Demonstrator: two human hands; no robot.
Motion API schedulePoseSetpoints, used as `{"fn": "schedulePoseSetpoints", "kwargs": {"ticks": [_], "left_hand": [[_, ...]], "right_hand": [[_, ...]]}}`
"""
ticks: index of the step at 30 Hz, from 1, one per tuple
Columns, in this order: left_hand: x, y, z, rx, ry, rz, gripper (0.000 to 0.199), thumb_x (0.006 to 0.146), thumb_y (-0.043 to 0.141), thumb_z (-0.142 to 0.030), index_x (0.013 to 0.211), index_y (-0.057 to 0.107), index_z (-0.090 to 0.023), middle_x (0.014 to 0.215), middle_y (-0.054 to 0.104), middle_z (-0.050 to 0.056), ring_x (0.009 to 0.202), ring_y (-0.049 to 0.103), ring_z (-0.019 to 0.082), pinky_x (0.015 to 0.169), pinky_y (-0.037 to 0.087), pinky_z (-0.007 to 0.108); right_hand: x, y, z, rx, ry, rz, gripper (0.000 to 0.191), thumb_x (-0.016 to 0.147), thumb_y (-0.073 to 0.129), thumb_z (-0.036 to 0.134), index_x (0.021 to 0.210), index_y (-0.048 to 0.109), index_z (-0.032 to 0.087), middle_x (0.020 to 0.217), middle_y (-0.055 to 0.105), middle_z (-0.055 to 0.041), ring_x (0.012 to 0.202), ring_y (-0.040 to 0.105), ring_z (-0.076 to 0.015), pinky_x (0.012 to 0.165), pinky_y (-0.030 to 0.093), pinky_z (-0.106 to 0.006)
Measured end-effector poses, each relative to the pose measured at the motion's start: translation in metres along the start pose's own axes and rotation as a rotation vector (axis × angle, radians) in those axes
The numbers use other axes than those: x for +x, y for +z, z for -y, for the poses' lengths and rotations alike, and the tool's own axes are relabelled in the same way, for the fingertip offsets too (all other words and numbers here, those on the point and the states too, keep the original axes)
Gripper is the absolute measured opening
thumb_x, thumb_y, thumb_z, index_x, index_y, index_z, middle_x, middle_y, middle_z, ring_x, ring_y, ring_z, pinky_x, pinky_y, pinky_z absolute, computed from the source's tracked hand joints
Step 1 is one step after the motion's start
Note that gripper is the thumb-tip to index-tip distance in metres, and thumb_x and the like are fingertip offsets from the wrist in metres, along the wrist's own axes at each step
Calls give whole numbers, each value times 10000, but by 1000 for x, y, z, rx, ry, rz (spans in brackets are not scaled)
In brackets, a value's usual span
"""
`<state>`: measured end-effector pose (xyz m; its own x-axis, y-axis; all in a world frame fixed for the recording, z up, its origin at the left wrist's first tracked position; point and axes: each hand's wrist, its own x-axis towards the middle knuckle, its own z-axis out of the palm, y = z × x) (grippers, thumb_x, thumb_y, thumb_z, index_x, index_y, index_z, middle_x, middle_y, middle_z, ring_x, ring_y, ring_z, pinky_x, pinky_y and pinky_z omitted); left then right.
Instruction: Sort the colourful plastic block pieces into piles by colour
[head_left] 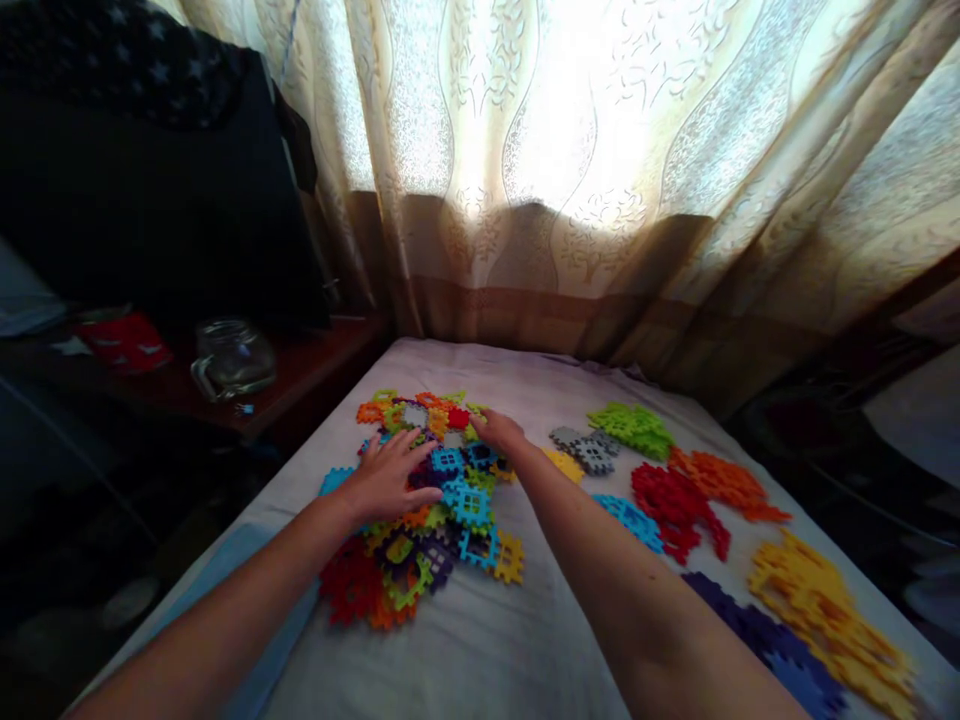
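A mixed pile of plastic interlocking building pieces [471, 503] in several colours lies on the pale bed sheet [420, 660]. Over the left part of this pile, my left hand [394, 478] rests palm down with its fingers spread and nothing gripped. My right hand [496, 432] reaches to the far side of the pile, its fingertips pinched at the edge of a red interlocking piece [459, 418]. Orange, green and grey pieces surround that red one. Part of the right hand's grip is hidden by the hand itself.
On the right lie single-colour heaps: green [634, 430], grey [589, 450], red [679, 508], orange [727, 483], light blue [630, 520], yellow [825, 610] and purple [765, 640]. A glass jug [234, 358] stands on the brown desk [315, 365] by a dark screen [150, 200]. Patterned curtains [487, 150] hang behind.
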<state>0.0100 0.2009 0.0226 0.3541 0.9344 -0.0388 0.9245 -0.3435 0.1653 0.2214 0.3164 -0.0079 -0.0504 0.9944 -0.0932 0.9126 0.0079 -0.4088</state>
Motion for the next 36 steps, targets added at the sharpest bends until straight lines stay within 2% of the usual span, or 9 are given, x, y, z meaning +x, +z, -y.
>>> {"fn": "schedulePoseSetpoints", "kwargs": {"ticks": [5,9,11,14,17,20,26,29,36], "left_hand": [[-56,40,-23,15,-71,-188,791,793,471,-704,1447,398,-264,1548,314,134,1426,277,345,1133,158,601],[-96,72,-33,58,-137,-305,815,765,530,-690,1451,391,-272,1547,319,131,1420,281,360,1125,142,630],[-106,85,-36,68,-147,-339,788,767,558,-651,1443,405,-277,1530,355,130,1399,321,368,1107,178,645],[-107,97,-40,79,-158,-379,686,812,556,-554,1425,436,-271,1499,408,127,1374,369,359,1099,208,647],[-99,101,-44,76,-131,-420,621,832,548,-523,1395,481,-269,1470,452,123,1356,398,354,1104,215,645],[-92,99,-49,60,-94,-464,616,820,567,-530,1368,513,-253,1455,471,132,1339,421,361,1111,204,650],[-92,91,-51,43,-16,-593,460,883,499,-485,1262,597,-243,1357,578,105,1282,497,324,1143,156,621],[-94,89,-47,28,25,-609,366,906,475,-402,1209,617,-252,1306,623,72,1257,526,289,1141,212,587],[-104,95,-35,20,32,-588,337,895,476,-393,1181,621,-291,1244,664,38,1229,555,267,1157,220,558]], "right_hand": [[-48,3,1,8,-203,-66,459,939,457,403,1325,572,183,1379,555,-108,1302,473,-206,1088,343,-323],[-89,12,-24,121,-314,-260,396,917,464,277,1253,629,149,1391,531,-143,1296,481,-215,1101,351,-356],[-104,22,-34,213,-382,-361,369,882,485,228,1203,660,174,1353,565,-136,1262,517,-225,1083,387,-400],[-123,41,-38,303,-443,-402,380,836,502,190,1173,675,206,1282,619,-117,1205,566,-227,1050,434,-428],[-143,57,-36,367,-486,-404,398,818,500,182,1173,676,209,1249,642,-115,1172,594,-220,1034,460,-412],[-167,65,-39,445,-467,-474,389,835,483,187,1169,677,236,1271,633,-100,1191,584,-213,1029,468,-406],[-208,66,-68,552,-336,-594,322,853,475,206,1080,701,235,1133,688,-96,1079,638,-216,963,519,-398],[-216,69,-74,573,-283,-579,304,847,482,207,1058,698,241,1071,696,-89,1021,653,-215,920,541,-382],[-217,73,-71,593,-218,-525,376,828,496,202,1164,654,263,1180,650,-100,1122,602,-245,990,497,-436]]}}
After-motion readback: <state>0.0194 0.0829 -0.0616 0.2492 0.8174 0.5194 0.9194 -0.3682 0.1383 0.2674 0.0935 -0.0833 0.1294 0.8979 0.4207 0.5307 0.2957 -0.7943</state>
